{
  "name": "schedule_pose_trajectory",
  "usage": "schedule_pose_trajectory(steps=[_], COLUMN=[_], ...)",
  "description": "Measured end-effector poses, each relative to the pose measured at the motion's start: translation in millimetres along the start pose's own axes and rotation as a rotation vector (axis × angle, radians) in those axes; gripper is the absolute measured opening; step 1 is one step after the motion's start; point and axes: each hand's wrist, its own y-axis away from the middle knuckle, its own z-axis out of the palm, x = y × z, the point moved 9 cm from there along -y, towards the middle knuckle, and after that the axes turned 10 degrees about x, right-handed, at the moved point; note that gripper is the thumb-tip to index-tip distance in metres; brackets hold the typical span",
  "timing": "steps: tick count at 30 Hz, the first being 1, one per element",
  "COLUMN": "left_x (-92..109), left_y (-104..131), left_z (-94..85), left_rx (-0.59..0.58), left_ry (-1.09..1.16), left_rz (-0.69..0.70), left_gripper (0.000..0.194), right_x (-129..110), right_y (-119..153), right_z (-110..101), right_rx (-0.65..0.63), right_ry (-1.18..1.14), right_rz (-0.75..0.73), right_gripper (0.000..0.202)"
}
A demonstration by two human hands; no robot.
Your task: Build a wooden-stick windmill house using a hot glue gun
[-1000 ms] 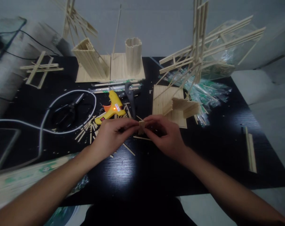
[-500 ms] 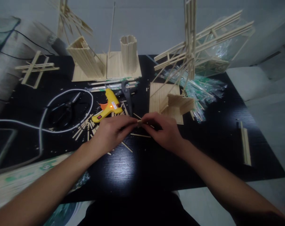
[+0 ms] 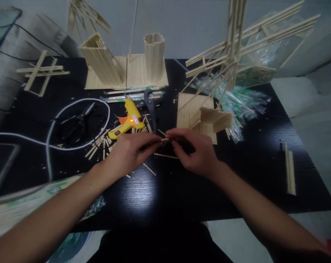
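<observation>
From my remote seat I watched the small bundle of short sticks [image 3: 164,139] sit between the two hands, above the near-middle of the black table [image 3: 187,197]. My left hand [image 3: 129,147] pinched its left end between thumb and fingers; my right hand [image 3: 198,147] met the other end with a forefinger — whether that thumb pressed too, I couldn't tell. Steadying so slight a piece seemed to ask for light, even pressure from both sides, stick ends level, wrists quiet. Squeezing harder would likely have skewed the row. The yellow glue gun [image 3: 130,106] lay just beyond the left hand, its light glowing — fingers were best kept off its nozzle. A thin stick [image 3: 166,156] lay on the near side of the bundle.
</observation>
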Motion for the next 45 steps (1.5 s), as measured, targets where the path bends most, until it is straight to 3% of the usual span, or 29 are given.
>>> schedule_pose_trajectory(steps=[3,7,10,14,28,32,40,45], left_x=[1,-1,-2,-3,-3,-2,-3,-2], left_y=[0,0,1,1,0,0,0,0], left_z=[0.3,0.5,0.8,1.0,1.0,1.3,2.8,2.2], left_rx=[-0.007,-0.006,-0.005,-0.004,-0.008,-0.006,-0.011,-0.017], left_ry=[-0.003,-0.007,-0.017,-0.029,-0.027,-0.021,-0.004,-0.004], left_rz=[0.000,-0.020,-0.026,-0.027,-0.023,-0.018,-0.027,-0.030], left_gripper=[0.008,0.010,0.012,0.014,0.011,0.011,0.011,0.010], right_x=[9,21,27,27,28,21,8,8], right_y=[-1,0,1,3,2,-1,-6,-5], right_z=[-9,-19,-16,-10,-16,-18,-16,-18], right_rx=[0.098,0.214,0.189,0.140,0.228,0.214,0.125,0.129], right_ry=[-0.056,-0.074,-0.063,-0.023,-0.083,-0.079,-0.142,-0.108], right_rz=[0.099,0.216,0.256,0.241,0.321,0.277,0.163,0.179], right_gripper=[0.036,0.025,0.014,0.014,0.009,0.007,0.023,0.026])
